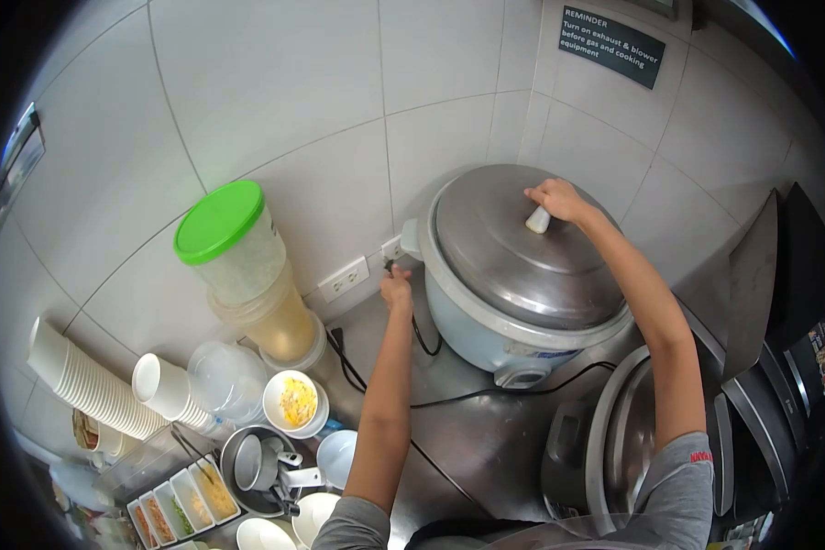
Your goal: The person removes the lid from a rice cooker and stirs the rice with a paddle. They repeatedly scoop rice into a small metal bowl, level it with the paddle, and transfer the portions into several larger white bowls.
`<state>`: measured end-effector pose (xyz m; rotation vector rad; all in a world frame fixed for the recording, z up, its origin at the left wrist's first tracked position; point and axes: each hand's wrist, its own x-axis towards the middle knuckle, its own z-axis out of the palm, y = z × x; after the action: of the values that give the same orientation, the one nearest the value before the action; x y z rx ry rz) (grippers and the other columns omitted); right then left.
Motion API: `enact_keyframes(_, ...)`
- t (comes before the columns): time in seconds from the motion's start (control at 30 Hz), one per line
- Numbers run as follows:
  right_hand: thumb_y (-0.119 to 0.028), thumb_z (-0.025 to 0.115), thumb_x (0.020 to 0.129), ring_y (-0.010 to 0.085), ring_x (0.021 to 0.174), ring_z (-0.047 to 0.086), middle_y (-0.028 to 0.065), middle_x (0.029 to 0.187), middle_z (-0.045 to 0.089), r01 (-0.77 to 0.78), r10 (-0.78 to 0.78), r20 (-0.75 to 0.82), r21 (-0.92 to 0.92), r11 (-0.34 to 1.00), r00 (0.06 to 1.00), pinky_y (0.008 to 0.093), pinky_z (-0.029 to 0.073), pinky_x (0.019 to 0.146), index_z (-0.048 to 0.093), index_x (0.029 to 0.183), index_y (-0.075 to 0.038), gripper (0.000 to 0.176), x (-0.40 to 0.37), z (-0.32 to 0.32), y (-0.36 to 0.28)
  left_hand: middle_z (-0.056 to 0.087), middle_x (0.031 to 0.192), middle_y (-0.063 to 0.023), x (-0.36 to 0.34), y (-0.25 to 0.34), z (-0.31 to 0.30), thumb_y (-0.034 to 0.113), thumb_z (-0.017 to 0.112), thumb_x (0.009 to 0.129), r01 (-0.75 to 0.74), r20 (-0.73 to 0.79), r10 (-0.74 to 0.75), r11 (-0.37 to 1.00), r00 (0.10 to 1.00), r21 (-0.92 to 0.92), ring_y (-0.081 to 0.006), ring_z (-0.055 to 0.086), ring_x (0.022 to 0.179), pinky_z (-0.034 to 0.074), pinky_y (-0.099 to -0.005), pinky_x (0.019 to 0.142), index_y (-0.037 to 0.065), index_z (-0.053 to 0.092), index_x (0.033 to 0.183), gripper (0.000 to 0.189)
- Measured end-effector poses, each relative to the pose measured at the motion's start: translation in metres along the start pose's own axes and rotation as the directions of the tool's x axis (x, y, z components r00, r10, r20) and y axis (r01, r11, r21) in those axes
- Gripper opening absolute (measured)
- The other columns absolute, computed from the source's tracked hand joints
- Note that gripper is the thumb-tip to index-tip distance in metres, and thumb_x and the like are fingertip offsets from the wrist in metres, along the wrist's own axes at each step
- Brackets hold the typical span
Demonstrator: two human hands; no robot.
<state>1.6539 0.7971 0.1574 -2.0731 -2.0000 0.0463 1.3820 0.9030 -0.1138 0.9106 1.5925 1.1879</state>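
Note:
A large rice cooker [467,316] with a pale blue body stands in the corner on the steel counter. Its metal lid [486,247] lies on top, slightly tilted. My right hand [559,199] is closed around the white lid handle [538,220]. To the cooker's left, my left hand [396,288] pinches a black plug [389,265] at the wall outlet [391,248]. Whether the plug's prongs are in the outlet is hidden. A black cord [420,337] hangs below that hand.
Stacked clear tubs with a green lid [218,223] stand left of a second outlet [344,279]. Paper cup stacks [92,380], a bowl of yellow food [297,403], pans [255,463] and a topping tray [185,502] crowd the left. Another large cooker [605,431] sits front right.

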Motion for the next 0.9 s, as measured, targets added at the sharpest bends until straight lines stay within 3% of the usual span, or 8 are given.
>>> enact_keyframes(0.17, -0.043, 0.046, 0.083, 0.0386, 0.076, 0.058, 0.0210, 0.074, 0.062, -0.039, 0.041, -0.028, 0.081, 0.996, 0.999, 0.0436, 0.043, 0.073, 0.066, 0.075, -0.001, 0.047, -0.006, 0.002, -0.009, 0.052, 0.118, -0.0184, -0.002, 0.007, -0.072, 0.035, 0.050, 0.086, 0.185, -0.217, -0.193, 0.981, 0.957, -0.058, -0.0336, 0.044, 0.115, 0.032, -0.0471, 0.095, 0.006, 0.053, 0.112, 0.039)
enact_keyframes(0.3, -0.044, 0.046, 0.083, 0.0384, 0.076, 0.058, 0.0209, 0.076, 0.063, -0.017, 0.021, -0.055, 0.073, 0.997, 0.998, 0.0431, 0.043, 0.073, 0.066, 0.075, -0.001, 0.048, -0.007, 0.004, -0.006, 0.037, 0.132, -0.0206, 0.039, -0.029, -0.083, 0.032, 0.053, 0.085, -0.054, -0.276, 0.044, 0.998, 0.960, -0.029, -0.0345, 0.034, 0.123, 0.028, -0.0426, 0.101, 0.001, 0.048, 0.120, 0.047)
enact_keyframes(0.37, -0.044, 0.046, 0.083, 0.0382, 0.075, 0.058, 0.0208, 0.074, 0.062, 0.004, 0.001, -0.070, 0.072, 0.997, 0.998, 0.0430, 0.043, 0.073, 0.066, 0.075, -0.002, 0.048, -0.009, 0.005, -0.008, 0.041, 0.130, -0.0194, -0.047, 0.041, -0.103, 0.033, 0.057, 0.084, -0.214, -0.307, 0.239, 0.970, 0.921, 0.114, -0.0299, 0.037, 0.122, 0.030, -0.0383, 0.100, -0.003, 0.046, 0.121, 0.053)
enact_keyframes(0.4, -0.044, 0.046, 0.084, 0.0382, 0.075, 0.058, 0.0208, 0.073, 0.062, 0.014, -0.009, -0.070, 0.071, 0.997, 0.997, 0.0430, 0.043, 0.073, 0.066, 0.074, -0.002, 0.048, -0.010, 0.005, -0.009, 0.036, 0.134, -0.0182, -0.051, 0.050, -0.099, 0.038, 0.056, 0.084, -0.369, -0.137, 0.356, 0.926, 0.924, -0.082, -0.0283, 0.033, 0.124, 0.028, -0.0370, 0.101, -0.003, 0.042, 0.126, 0.060)
enact_keyframes(0.47, -0.044, 0.046, 0.084, 0.0370, 0.070, 0.056, 0.0206, 0.068, 0.060, 0.034, -0.030, -0.056, 0.076, 0.997, 0.998, 0.0426, 0.042, 0.069, 0.064, 0.072, -0.001, 0.048, -0.014, 0.003, -0.016, 0.036, 0.134, -0.0154, -0.080, 0.089, -0.095, 0.040, 0.051, 0.086, -0.095, 0.351, 0.222, 0.934, 0.909, -0.344, -0.0277, 0.034, 0.124, 0.028, -0.0358, 0.101, -0.001, 0.044, 0.124, 0.057)
enact_keyframes(0.53, -0.043, 0.048, 0.084, 0.0348, 0.063, 0.054, 0.0203, 0.062, 0.056, 0.049, -0.045, -0.042, 0.092, 0.995, 0.998, 0.0418, 0.041, 0.063, 0.062, 0.068, 0.001, 0.048, -0.020, -0.002, -0.022, 0.042, 0.129, -0.0174, -0.046, 0.075, -0.051, 0.036, 0.049, 0.088, 0.345, 0.602, -0.011, 0.828, 0.799, -0.442, -0.0251, 0.036, 0.121, 0.027, -0.0365, 0.101, -0.003, 0.043, 0.124, 0.054)
enact_keyframes(0.63, -0.042, 0.048, 0.084, 0.0336, 0.058, 0.051, 0.0190, 0.058, 0.054, 0.127, -0.109, -0.136, 0.132, 0.983, 0.985, 0.0428, 0.039, 0.060, 0.058, 0.063, 0.001, 0.049, -0.024, 0.005, -0.026, 0.048, 0.123, -0.0161, -0.052, 0.071, -0.041, 0.034, 0.050, 0.087, 0.135, 0.536, 0.175, 0.861, 0.826, -0.491, -0.0244, 0.040, 0.118, 0.027, -0.0354, 0.100, -0.004, 0.043, 0.124, 0.053)
enact_keyframes(0.9, -0.037, 0.043, 0.087, 0.0369, 0.062, 0.052, 0.0188, 0.059, 0.055, 0.252, -0.250, -0.071, 0.023, 0.967, 0.966, 0.0440, 0.040, 0.064, 0.058, 0.060, -0.001, 0.047, -0.043, 0.004, -0.057, 0.058, 0.098, -0.0083, -0.098, 0.045, -0.093, 0.031, 0.056, 0.084, 0.047, 0.292, 0.127, 0.850, 0.948, -0.525, -0.0166, 0.050, 0.089, 0.039, -0.0319, 0.079, -0.001, 0.056, 0.106, 0.038)
